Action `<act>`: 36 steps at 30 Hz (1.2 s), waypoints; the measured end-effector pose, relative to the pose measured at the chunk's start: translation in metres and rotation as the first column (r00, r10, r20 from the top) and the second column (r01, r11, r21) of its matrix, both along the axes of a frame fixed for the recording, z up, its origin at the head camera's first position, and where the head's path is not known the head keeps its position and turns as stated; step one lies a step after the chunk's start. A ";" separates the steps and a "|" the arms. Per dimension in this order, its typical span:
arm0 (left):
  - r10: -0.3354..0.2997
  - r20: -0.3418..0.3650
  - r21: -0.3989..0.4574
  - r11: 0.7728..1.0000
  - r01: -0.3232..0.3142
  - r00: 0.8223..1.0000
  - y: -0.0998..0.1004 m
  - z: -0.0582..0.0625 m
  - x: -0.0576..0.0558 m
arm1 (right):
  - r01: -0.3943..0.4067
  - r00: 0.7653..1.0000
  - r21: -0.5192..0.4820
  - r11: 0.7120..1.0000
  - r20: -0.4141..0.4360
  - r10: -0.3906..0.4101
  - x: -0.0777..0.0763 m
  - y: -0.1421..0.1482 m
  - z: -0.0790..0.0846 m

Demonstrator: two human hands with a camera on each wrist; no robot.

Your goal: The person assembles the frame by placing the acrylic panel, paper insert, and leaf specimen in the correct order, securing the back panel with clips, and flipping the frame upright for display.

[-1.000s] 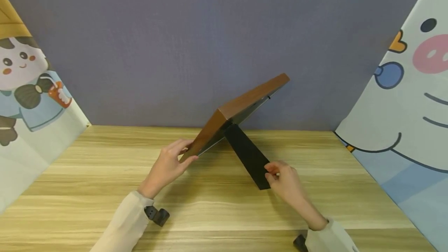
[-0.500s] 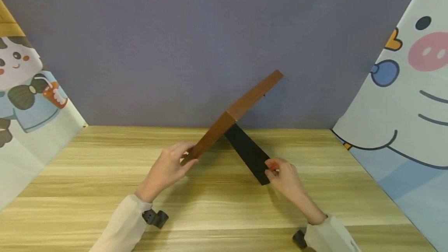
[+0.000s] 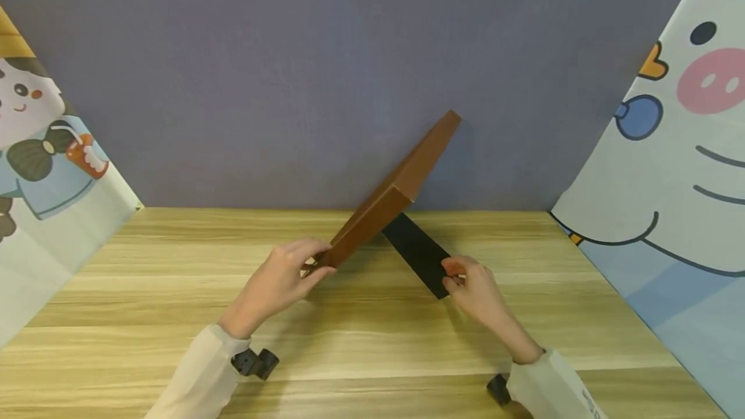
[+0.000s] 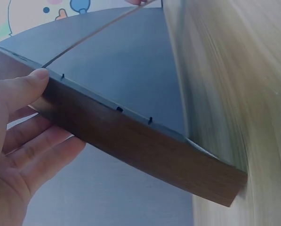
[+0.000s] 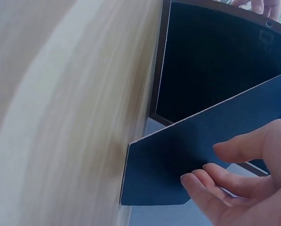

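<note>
A brown picture frame (image 3: 372, 225) stands tilted on the wooden table, its black back (image 5: 211, 52) showing in the right wrist view. My left hand (image 3: 279, 280) grips the frame's left edge, thumb on the back side and fingers on the front, as the left wrist view shows. From the back swings out a black easel stand (image 3: 419, 257), its lower end down at the tabletop. My right hand (image 3: 474, 290) pinches the stand's right edge near that lower end. The frame's front is hidden from the head view.
The light wood-grain table (image 3: 361, 361) ends at a grey-purple wall panel (image 3: 262, 83) just behind the frame. Side panels with a cartoon figure (image 3: 43, 128) at left and a cartoon pig (image 3: 698, 147) at right flank it. A small black camera (image 3: 256, 364) sits on the left wrist.
The frame has turned and tipped, its near corner shifting right and down and its back going out of the head view. The stand's lower end has moved slightly away from me. Both hands keep their hold.
</note>
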State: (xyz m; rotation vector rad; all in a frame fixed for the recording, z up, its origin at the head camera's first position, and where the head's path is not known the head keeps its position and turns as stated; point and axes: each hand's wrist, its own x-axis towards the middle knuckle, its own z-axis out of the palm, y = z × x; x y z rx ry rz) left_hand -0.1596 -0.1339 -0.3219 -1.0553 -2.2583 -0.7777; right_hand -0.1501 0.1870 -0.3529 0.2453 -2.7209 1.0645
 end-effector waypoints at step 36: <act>-0.065 0.111 -0.006 0.998 0.066 0.992 0.003 0.002 0.006 | -0.114 0.991 -0.079 0.990 0.059 0.119 -0.009 0.005 -0.003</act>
